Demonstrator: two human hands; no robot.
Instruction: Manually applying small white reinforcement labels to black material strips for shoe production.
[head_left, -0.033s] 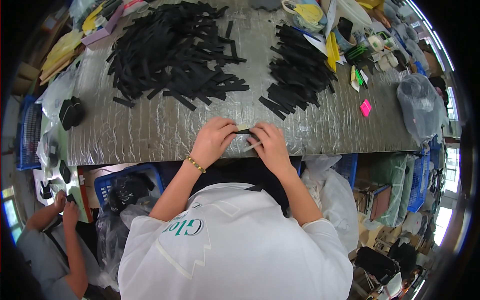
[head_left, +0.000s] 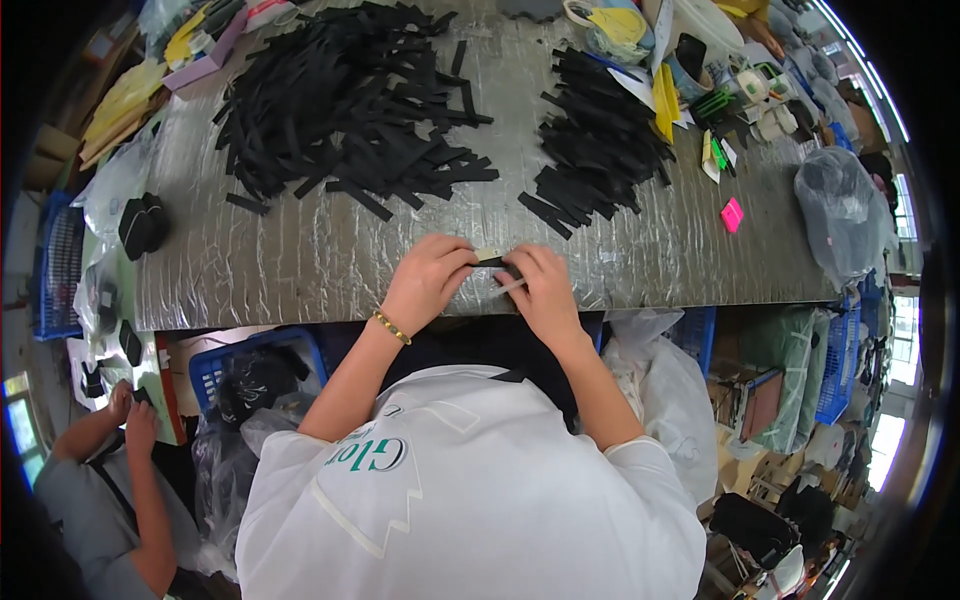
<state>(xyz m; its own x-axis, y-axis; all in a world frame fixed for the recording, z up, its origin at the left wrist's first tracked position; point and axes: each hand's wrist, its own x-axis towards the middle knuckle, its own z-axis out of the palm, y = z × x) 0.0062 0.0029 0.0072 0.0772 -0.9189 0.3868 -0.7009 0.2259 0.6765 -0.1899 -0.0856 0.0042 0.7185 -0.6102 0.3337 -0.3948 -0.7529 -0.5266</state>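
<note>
Close to the front edge of the worktable (head_left: 690,265), my left hand (head_left: 428,278) and my right hand (head_left: 542,292) face each other with a short black strip (head_left: 489,263) between their fingertips. A small pale, flat piece (head_left: 487,254) lies along the strip, pinched by my left fingers; its kind is too small to make out. My right hand grips the strip's other end and also has a thin whitish stick (head_left: 510,287) tucked in its fingers. Beyond my hands lie a large loose heap of black strips (head_left: 340,110) and a smaller, neater heap (head_left: 603,135) to its right.
A pink block (head_left: 732,215) and small green-and-white items (head_left: 716,155) lie at the right. Cups and tools crowd the far right corner beside a bagged bundle (head_left: 843,215). Blue baskets (head_left: 205,375) stand below the table. At lower left, another person's hands (head_left: 138,420) work separately.
</note>
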